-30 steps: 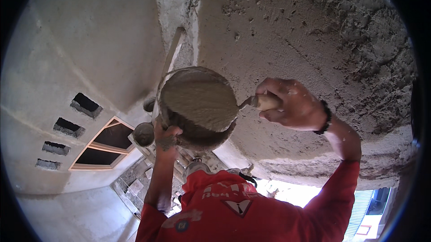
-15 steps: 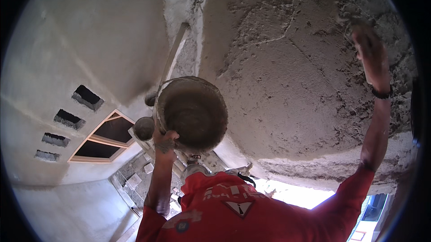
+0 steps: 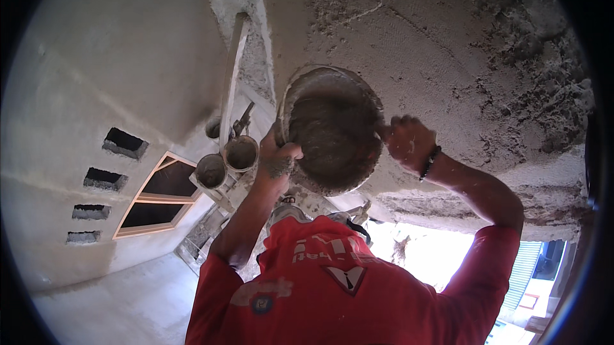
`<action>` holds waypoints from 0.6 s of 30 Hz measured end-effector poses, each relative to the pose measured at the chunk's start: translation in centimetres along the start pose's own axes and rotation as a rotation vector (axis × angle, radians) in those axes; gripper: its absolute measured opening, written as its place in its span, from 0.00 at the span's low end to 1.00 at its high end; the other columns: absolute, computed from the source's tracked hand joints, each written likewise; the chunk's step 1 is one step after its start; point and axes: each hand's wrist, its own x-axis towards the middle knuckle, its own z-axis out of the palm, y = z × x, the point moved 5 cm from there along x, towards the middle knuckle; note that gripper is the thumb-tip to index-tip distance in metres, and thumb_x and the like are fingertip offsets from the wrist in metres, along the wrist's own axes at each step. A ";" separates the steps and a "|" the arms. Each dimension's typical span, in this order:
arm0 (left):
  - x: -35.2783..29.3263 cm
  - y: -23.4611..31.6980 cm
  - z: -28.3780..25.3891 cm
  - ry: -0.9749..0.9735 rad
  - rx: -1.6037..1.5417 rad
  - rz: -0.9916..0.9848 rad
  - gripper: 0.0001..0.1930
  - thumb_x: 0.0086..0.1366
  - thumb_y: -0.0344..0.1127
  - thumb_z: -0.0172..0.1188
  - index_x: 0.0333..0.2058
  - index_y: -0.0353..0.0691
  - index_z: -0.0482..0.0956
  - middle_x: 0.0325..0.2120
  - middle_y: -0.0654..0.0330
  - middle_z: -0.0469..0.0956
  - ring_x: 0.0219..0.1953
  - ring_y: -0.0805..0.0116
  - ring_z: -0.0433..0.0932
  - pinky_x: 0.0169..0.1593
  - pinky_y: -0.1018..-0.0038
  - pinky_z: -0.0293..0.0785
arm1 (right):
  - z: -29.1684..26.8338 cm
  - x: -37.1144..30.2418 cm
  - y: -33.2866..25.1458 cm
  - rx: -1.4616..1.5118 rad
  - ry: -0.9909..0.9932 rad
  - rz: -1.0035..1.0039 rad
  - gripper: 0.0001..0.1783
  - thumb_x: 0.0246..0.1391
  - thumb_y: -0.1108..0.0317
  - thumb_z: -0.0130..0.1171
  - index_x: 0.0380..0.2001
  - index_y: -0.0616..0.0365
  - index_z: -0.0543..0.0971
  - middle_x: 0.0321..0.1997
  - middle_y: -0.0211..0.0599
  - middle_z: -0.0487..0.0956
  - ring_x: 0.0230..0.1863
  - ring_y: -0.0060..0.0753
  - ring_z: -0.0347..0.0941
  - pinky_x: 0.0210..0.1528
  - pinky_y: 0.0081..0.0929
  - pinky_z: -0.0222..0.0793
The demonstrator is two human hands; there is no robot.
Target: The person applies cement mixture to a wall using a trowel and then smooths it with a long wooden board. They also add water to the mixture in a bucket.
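Note:
A round mortar bucket (image 3: 314, 81) is held up in front of the plastered wall (image 3: 441, 102). Wet grey mortar (image 3: 332, 134) lies inside it. My left hand (image 3: 276, 158) grips the bucket's left rim, the thumb over the edge. At the opposite rim is my right hand (image 3: 410, 145), its fingers curled closed. Whatever it holds is hidden or too dark to make out. Fresh plaster on the wall is smooth in part and rough toward the right.
A long wooden board (image 3: 233, 76) leans in the wall corner. Below it stand smaller buckets, one (image 3: 242, 154) with a grey filling, another (image 3: 211, 171) beside it. A wooden window frame (image 3: 160, 199) and several rectangular wall openings (image 3: 125, 143) are at the left.
My right hand has come down and left from the rough upper right wall to the bucket's rim. The bucket in my left hand has shifted right and slightly up.

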 end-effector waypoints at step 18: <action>-0.3 -0.1 0.9 0.075 0.007 -0.052 0.31 0.40 0.23 0.54 0.50 0.37 0.69 0.27 0.65 0.71 0.23 0.77 0.68 0.23 0.80 0.64 | -1.8 -3.1 3.2 0.479 0.171 0.045 0.21 0.44 0.64 0.63 0.44 0.58 0.75 0.32 0.45 0.79 0.31 0.43 0.77 0.34 0.35 0.73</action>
